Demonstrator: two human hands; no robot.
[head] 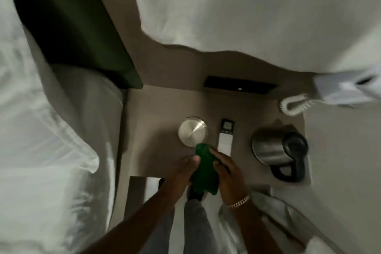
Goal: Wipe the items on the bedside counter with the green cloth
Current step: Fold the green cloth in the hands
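The bedside counter (156, 109) carries a steel kettle (272, 146) toward its right edge, a round metal lid (192, 131) near the middle and a slim remote (225, 138) just right of it, long axis running front to back; no writing is legible. Above the front edge, the left hand (181, 173) and right hand (228, 177) close on the bunched green cloth (204, 169) between them, its long axis pointing at the lid.

Both forearms bare, no sleeves showing. Left hand (181, 173) plain, no rings or watch visible. Right hand (227, 175) has chunky pale chain bracelet (239, 202) at wrist. Light grey trousers (195, 227) below, dark shoe (194, 194) peeking out.
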